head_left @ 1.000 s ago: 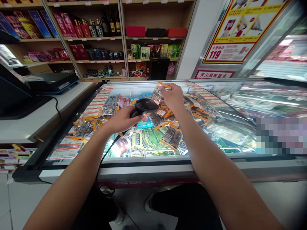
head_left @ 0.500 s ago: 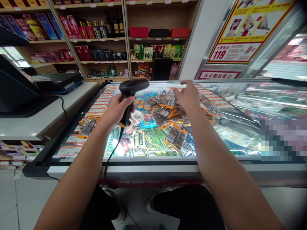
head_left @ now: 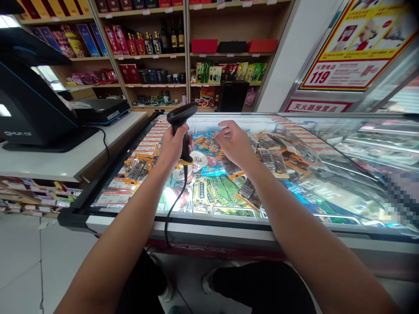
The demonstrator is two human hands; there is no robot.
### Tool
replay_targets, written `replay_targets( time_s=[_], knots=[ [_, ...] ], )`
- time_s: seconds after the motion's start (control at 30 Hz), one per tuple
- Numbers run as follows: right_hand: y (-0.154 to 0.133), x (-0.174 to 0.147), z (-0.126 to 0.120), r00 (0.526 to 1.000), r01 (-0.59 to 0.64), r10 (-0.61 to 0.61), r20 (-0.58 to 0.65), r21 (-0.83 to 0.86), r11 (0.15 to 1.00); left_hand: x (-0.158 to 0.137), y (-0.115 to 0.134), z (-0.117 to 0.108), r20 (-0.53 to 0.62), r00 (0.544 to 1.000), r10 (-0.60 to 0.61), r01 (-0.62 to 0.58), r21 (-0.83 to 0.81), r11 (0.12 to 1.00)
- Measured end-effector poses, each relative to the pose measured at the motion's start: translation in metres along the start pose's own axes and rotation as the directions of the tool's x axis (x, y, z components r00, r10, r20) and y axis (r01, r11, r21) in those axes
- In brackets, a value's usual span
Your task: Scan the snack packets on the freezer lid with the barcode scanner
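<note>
My left hand (head_left: 173, 147) is wrapped round the handle of a black barcode scanner (head_left: 180, 114), held upright above a glass-topped chest freezer (head_left: 209, 223). The scanner's cable (head_left: 176, 200) hangs down over the freezer's front edge. My right hand (head_left: 236, 146) is over the middle of the glass, thumb and forefinger apart, and I see nothing between them. Beneath and beside it are small clear packets with orange edges (head_left: 270, 159), scattered on the glass. More such packets (head_left: 136, 169) lie to the left of my left forearm. My right hand and forearm hide part of the pile.
Under the glass are round tubs (head_left: 178, 196) and green ice-cream packs (head_left: 222, 188). A counter (head_left: 70, 163) at the left bears a dark till (head_left: 32, 104) and a flat scale (head_left: 100, 111). Stocked shelves (head_left: 157, 56) stand behind the freezer. A white pillar (head_left: 291, 52) rises at the back.
My right hand has moved left and nearer to the scanner. Several packets lie farther right on the glass. The scanner's head has tilted, and the view has turned slightly left.
</note>
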State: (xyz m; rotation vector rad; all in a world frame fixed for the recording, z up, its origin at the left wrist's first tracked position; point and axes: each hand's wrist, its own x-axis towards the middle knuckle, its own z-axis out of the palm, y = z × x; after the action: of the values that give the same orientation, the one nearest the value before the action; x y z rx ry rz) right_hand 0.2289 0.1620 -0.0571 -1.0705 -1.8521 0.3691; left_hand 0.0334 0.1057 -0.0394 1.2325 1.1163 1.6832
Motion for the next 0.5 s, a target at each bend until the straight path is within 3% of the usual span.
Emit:
replay_targets(
  time_s=[0.23, 0.43, 0.5],
  knots=[
    [0.005, -0.005, 0.003, 0.984, 0.084, -0.079, 0.159, -0.028, 0.996, 0.007, 0.009, -0.037, -0.099, 0.994, 0.034, -0.023, 0.109, 0.994],
    [-0.014, -0.013, 0.003, 0.934, 0.210, -0.181, 0.306, -0.065, 0.975, -0.025, 0.015, -0.101, -0.175, 0.984, 0.022, 0.000, 0.123, 0.992],
    [-0.018, -0.016, 0.007, 0.906, 0.261, -0.222, 0.362, -0.063, 0.963, -0.037, 0.017, -0.125, -0.218, 0.975, -0.035, 0.066, 0.136, 0.988]
  ],
)
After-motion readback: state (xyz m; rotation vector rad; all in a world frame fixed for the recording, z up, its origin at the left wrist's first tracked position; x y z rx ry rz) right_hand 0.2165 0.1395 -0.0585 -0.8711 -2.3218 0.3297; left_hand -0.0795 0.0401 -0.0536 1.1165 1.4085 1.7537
